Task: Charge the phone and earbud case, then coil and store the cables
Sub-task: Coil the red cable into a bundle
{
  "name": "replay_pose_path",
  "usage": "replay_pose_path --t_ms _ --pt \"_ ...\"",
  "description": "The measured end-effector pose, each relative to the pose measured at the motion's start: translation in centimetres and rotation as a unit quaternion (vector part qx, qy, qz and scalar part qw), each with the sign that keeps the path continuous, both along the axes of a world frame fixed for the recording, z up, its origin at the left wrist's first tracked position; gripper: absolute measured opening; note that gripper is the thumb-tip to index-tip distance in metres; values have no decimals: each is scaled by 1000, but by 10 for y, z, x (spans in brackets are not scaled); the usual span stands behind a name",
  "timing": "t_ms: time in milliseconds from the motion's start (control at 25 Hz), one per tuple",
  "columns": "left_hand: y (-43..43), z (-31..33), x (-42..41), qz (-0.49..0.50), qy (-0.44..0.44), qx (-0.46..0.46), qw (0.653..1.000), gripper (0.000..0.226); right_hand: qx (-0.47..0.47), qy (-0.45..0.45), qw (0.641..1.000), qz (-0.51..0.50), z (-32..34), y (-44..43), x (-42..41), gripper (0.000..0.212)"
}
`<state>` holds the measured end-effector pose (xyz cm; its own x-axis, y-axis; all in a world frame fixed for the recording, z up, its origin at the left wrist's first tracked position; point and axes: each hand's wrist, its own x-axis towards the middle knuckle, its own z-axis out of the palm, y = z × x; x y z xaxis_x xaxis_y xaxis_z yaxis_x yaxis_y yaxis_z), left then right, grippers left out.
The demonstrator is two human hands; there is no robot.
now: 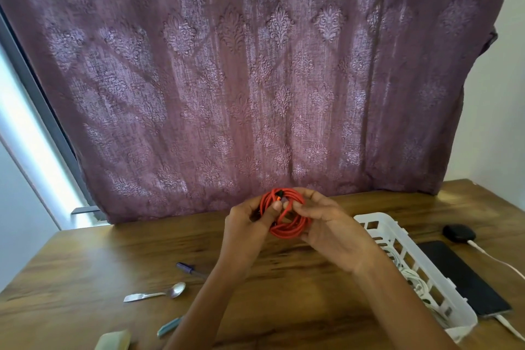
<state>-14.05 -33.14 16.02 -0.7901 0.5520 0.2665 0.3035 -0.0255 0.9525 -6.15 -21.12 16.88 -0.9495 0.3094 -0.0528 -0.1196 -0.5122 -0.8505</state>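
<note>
A coiled red cable [287,226] is held above the wooden table [85,264], between both hands. My left hand [244,224] grips the coil's left side, thumb near the plug end at the top. My right hand [329,224] holds the right side with curled fingers. A white slotted basket [377,229] at the right holds a coiled white cable [412,278]. Right of it lies a black phone [466,278] with a white cable [508,327] plugged into its near end. A black earbud case [458,233] sits beyond, a white cable [494,257] attached.
On the table's left lie a metal spoon [159,293], a purple pen [189,268], a teal pen [169,327] and a pale yellow object [113,339] at the bottom edge. A purple patterned curtain [255,79] hangs behind the table.
</note>
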Motion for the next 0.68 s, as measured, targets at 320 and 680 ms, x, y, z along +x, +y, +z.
replay_pose_path --t_ms 320,680 --pt "1 -1 1 107 29 13 994 14 435 -30 852 -291 -16 -27 5 36" --pt "-4 4 5 92 103 -24 990 28 299 -66 921 -241 -2 -31 2 25"
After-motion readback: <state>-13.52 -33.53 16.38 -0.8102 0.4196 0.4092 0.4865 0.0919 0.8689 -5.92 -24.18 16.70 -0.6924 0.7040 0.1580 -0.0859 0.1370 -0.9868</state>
